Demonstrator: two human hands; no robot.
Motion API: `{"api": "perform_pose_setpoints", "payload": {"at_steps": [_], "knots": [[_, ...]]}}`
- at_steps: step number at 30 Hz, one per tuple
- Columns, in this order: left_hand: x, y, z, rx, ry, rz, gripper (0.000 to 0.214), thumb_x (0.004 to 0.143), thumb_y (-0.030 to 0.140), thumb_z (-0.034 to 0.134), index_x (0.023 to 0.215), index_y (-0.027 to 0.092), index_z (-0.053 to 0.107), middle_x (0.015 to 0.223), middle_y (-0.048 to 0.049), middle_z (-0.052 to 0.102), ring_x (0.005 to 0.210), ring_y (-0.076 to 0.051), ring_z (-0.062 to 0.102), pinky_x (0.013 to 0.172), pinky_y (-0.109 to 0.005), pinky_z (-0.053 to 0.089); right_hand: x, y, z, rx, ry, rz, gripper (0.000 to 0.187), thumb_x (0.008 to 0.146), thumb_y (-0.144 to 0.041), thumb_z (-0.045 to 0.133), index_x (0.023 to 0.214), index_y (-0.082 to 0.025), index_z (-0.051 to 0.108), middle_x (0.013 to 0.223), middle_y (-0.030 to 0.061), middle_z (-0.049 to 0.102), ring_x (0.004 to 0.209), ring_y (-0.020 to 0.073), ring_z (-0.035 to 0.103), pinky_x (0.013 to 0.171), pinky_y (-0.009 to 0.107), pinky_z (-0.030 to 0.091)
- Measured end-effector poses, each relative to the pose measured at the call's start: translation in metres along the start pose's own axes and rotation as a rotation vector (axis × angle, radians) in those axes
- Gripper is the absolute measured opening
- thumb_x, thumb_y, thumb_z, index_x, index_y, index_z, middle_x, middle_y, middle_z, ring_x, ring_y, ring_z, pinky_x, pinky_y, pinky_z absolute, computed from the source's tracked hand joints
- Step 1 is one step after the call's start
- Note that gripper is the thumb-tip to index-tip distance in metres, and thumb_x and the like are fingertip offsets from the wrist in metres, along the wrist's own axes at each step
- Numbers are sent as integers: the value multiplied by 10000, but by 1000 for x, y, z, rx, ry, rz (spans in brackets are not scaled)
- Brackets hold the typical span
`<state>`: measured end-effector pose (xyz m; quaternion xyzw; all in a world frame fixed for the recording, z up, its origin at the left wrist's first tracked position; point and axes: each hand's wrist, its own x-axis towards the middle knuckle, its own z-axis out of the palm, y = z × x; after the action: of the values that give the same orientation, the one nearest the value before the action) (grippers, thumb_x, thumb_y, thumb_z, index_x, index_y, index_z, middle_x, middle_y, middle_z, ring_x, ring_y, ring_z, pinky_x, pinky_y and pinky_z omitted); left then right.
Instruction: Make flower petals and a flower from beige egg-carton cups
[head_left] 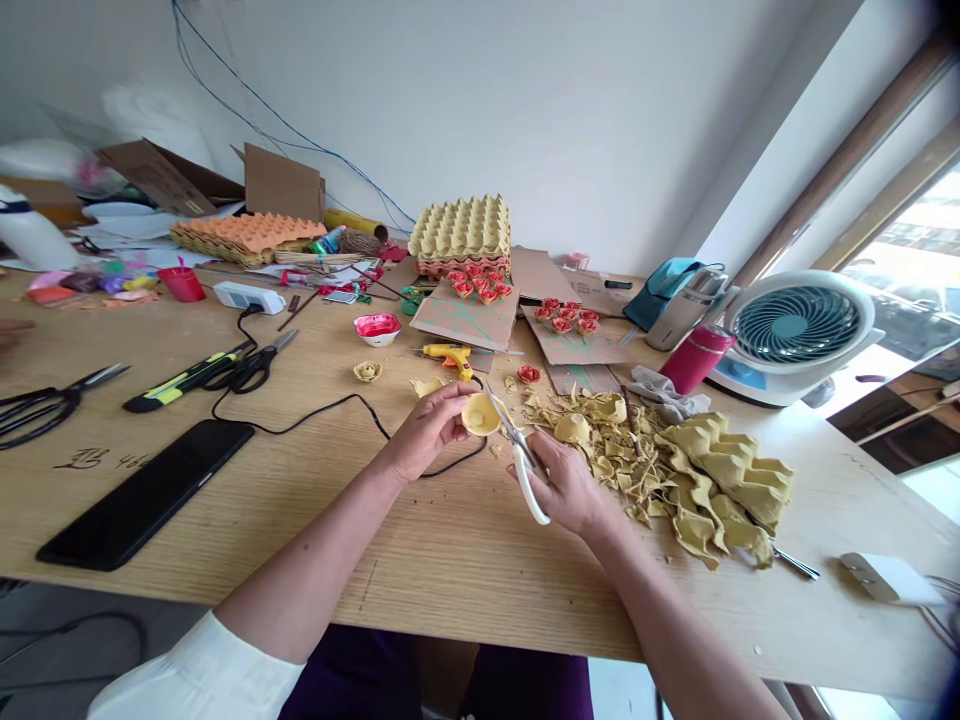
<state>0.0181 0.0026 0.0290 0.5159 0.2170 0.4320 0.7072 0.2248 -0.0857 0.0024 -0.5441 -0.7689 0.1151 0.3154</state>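
My left hand [429,432] pinches a yellow egg-carton cup [481,414] by its left side, its hollow facing me. In my right hand [564,482] is a pair of white-handled scissors [531,484], with the blades at the cup's right edge. Just beyond the cup lies a yellow glue gun [448,357]. A finished red paper flower [529,373] and a pale yellow flower [367,371] sit on the table to either side. To the right of my right hand spreads a heap of yellow carton scraps [622,450].
Stacked egg trays [461,232] stand at the back, near cardboard pieces [465,318] bearing red flowers. At left lie a black phone [146,495], black scissors [251,368] and a utility knife [184,380]. A fan [799,330] and a pink can [697,358] stand at right.
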Motion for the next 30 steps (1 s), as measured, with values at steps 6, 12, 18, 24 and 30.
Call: {"api": "perform_pose_setpoints", "payload": {"at_steps": [6, 12, 18, 24, 30], "knots": [[-1, -3, 0, 2, -64, 34, 430, 779, 461, 759, 1078, 184, 621, 924, -24, 622, 751, -110, 558, 601, -196, 446, -1, 2, 5, 41, 36, 27, 276, 942, -356, 513, 734, -227, 386, 652, -38, 424, 589, 123, 362, 577, 271, 269], [1, -8, 4, 191, -70, 229, 467, 697, 276, 864, 1044, 201, 562, 1009, -23, 628, 920, -136, 592, 806, -230, 476, 1, 3, 2, 61, 75, 45, 279, 922, -348, 533, 728, -232, 370, 656, -39, 426, 590, 125, 359, 578, 265, 291], [2, -12, 2, 311, -134, 242, 420, 721, 312, 844, 1018, 191, 572, 974, -41, 639, 893, -159, 603, 787, -252, 480, 2, 3, 0, -47, 40, 2, 231, 911, -355, 512, 783, -234, 362, 707, -20, 488, 623, 145, 415, 630, 286, 314], [2, -14, -1, 318, -195, 232, 381, 743, 306, 828, 1012, 194, 583, 964, -31, 616, 855, -145, 578, 748, -236, 465, 2, 3, -3, -104, 5, -17, 170, 887, -316, 493, 820, -232, 362, 757, -8, 524, 678, 163, 464, 687, 306, 328], [3, -14, -3, 290, -201, 208, 379, 744, 275, 826, 1028, 197, 588, 978, -26, 613, 859, -134, 581, 747, -225, 468, 3, 4, -4, -82, 7, -29, 205, 900, -322, 489, 784, -235, 345, 707, -20, 498, 638, 153, 433, 662, 299, 330]]}}
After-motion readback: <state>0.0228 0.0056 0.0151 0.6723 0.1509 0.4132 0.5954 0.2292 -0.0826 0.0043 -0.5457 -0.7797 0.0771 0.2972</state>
